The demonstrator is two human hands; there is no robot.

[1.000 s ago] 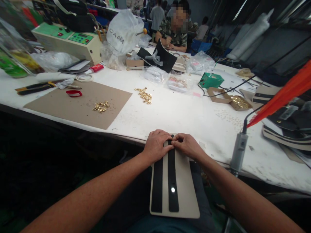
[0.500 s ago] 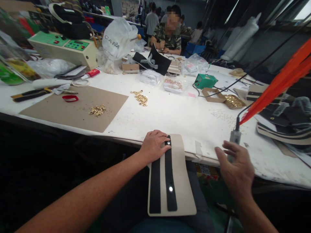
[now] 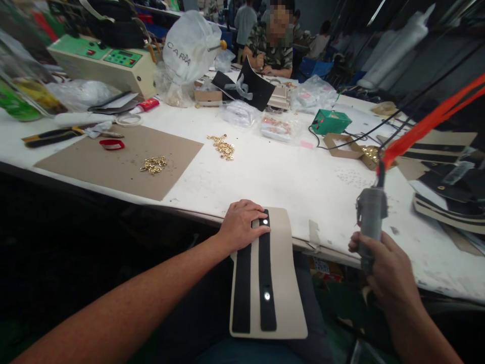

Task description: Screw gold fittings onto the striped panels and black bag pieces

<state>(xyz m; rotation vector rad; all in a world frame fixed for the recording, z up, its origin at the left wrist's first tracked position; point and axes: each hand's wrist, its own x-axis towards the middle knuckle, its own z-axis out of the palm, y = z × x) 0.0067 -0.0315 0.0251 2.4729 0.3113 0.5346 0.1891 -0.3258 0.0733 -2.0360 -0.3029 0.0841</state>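
Observation:
A beige panel point(image 3: 285, 283) with two black strips lies across my lap and leans on the table edge. Shiny round studs sit near both ends of one strip point(image 3: 266, 263). My left hand point(image 3: 242, 222) grips the panel's upper part, with thumb and forefinger either side of the top stud. On the right, my right hand point(image 3: 390, 263) is closed around a grey corded electric screwdriver point(image 3: 372, 217), held upright over the table edge. An orange strap point(image 3: 424, 124) and a dark cord run from its top. Its lower tip is mostly hidden by the hand and blur.
On the white table point(image 3: 288, 177) lie gold hardware piles point(image 3: 223, 147), a brown board point(image 3: 170, 174), pliers point(image 3: 53, 135) and a green box point(image 3: 331, 122). Cardboard boxes point(image 3: 343, 145) and stacked panels point(image 3: 450, 215) stand right. A person point(image 3: 271, 50) sits opposite.
My right hand has closed around the electric screwdriver, which it was reaching toward with loose fingers. The orange strap has swung lower. My left hand stays on the panel; the view has shifted slightly.

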